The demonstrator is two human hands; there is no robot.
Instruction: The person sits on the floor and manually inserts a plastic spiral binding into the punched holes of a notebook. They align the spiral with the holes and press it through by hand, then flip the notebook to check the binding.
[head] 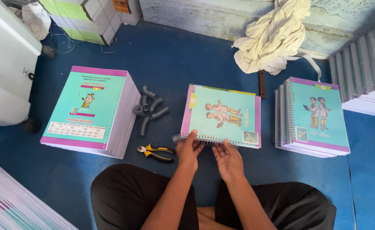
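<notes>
A teal notebook with a purple border point(221, 115) lies on the blue floor in front of me, cover up. A grey wire spiral point(179, 138) runs along its near edge and sticks out to the left. My left hand point(188, 150) rests on the spiral at the notebook's near left corner, fingers pressing on it. My right hand point(227, 158) lies palm down beside it, fingertips touching the spiral binding edge. Neither hand lifts anything.
Yellow-handled pliers point(155, 153) lie left of my hands. Grey spiral coils point(149, 110) sit behind them. A tall stack of unbound notebooks point(91, 110) stands at left, a pile of bound ones point(313, 117) at right. Crumpled cream cloth point(272, 36) lies by the wall.
</notes>
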